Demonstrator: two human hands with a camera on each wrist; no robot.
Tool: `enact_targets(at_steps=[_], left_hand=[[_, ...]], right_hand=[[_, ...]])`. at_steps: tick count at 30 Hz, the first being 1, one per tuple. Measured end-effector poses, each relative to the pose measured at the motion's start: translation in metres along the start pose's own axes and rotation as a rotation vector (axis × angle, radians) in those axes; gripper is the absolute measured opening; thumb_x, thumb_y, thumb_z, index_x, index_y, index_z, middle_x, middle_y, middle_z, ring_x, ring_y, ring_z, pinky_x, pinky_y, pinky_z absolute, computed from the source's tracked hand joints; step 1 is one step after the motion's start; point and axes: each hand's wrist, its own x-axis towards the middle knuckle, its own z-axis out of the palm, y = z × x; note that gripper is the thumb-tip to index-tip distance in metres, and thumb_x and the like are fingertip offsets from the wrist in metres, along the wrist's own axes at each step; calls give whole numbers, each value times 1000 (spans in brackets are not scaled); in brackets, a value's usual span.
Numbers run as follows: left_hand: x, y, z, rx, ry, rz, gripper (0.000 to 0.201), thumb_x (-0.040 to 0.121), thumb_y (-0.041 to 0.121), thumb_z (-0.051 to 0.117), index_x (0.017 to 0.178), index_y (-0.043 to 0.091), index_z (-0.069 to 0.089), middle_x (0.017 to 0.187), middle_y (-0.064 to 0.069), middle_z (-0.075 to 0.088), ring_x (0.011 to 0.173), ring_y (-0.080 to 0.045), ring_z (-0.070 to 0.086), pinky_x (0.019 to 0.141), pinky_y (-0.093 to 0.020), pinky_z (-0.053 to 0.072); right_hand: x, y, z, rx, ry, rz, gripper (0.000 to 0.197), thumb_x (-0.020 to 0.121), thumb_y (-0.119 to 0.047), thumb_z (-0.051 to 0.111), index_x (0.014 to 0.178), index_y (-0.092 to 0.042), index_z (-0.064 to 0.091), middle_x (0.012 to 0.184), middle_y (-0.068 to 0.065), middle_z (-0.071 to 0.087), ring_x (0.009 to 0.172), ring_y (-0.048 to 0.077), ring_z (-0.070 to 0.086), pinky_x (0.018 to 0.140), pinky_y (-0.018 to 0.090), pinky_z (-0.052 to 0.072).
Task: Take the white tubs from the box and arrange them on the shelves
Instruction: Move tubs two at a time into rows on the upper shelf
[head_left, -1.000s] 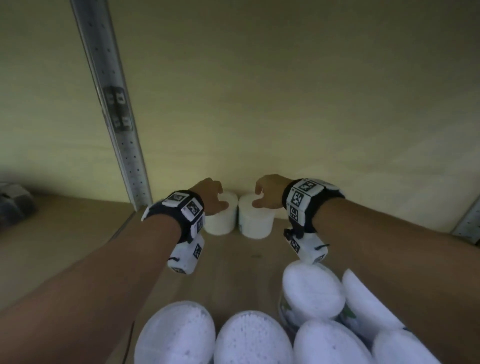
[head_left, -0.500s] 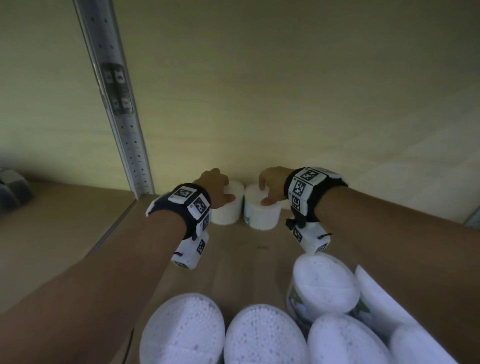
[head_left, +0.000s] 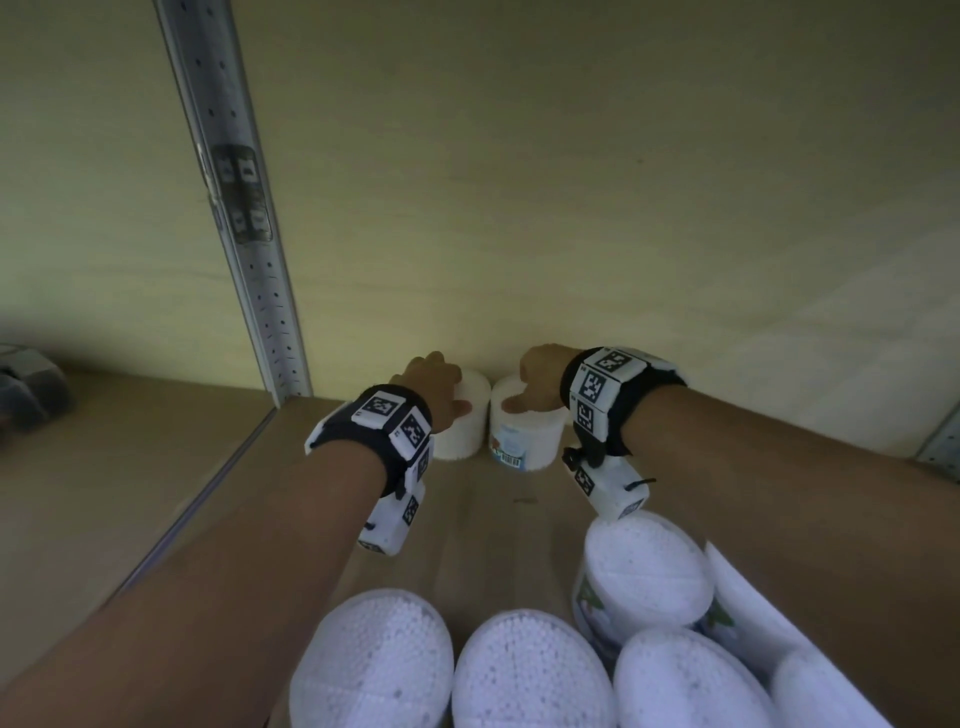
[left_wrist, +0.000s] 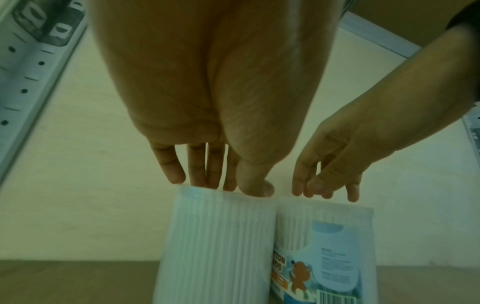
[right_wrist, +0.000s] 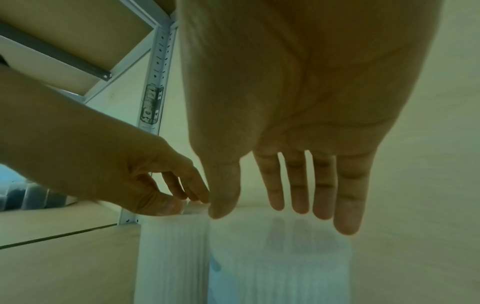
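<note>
Together we have both hands at the far end of the shelf (head_left: 483, 525), each over its own tub. Our left hand (head_left: 434, 382) rests on the left tub (head_left: 465, 431), fingers (left_wrist: 172, 168) straight and close together, tips touching the lid's far edge, thumb on the top nearest the other tub. Our right hand (head_left: 540, 376) sits over the right tub (head_left: 527, 439) with fingers (right_wrist: 348, 195) extended and slightly spread; in the left wrist view their tips reach the lid's rim, but we cannot tell how firmly they press. Neither hand wraps around a tub.

Both tubs stand upright, side by side and touching, close to the back wall (head_left: 571, 208). Only the right tub shows a label, with a barcode, facing us. A perforated metal post (head_left: 244, 234) rises to the left of them, with dark boxes (head_left: 28, 389) far left on the neighbouring shelf.

Near us, more tubs (head_left: 514, 670) crowd the lower edge of the head view, their white lids facing up; one (head_left: 641, 577) stands higher on the right.
</note>
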Motion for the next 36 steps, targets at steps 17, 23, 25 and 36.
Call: enact_targets(at_steps=[17, 23, 25, 36], left_hand=[[1, 3, 3, 41, -3, -8, 52, 98, 35, 47, 143, 12, 37, 145, -12, 30, 135, -33, 31, 109, -49, 34], [0, 3, 2, 64, -12, 6, 52, 98, 35, 45, 143, 11, 36, 144, -12, 31, 134, -34, 32, 108, -48, 34], [-1, 3, 2, 60, -14, 8, 52, 98, 35, 45, 144, 10, 35, 144, -12, 31, 134, -34, 32, 108, -48, 35], [1, 1, -1, 67, 2, 34, 51, 97, 36, 47, 140, 10, 38, 140, -11, 35, 131, -32, 35, 106, -46, 37]], right_hand=[[-13, 11, -6, 121, -54, -109, 58, 86, -7, 67, 140, -17, 48, 147, 6, 41, 133, 25, 43, 101, 33, 41], [-1, 2, 0, 60, 35, 13, 54, 90, -40, 61, 131, -4, 55, 133, 11, 57, 116, 28, 57, 94, 34, 46], [3, -1, 3, 14, -41, 29, 52, 92, -35, 61, 133, -4, 54, 137, 10, 55, 114, 24, 57, 91, 31, 45], [-4, 6, -5, 13, -53, -75, 66, 90, -17, 65, 148, -10, 33, 153, 8, 33, 139, 26, 37, 109, 31, 34]])
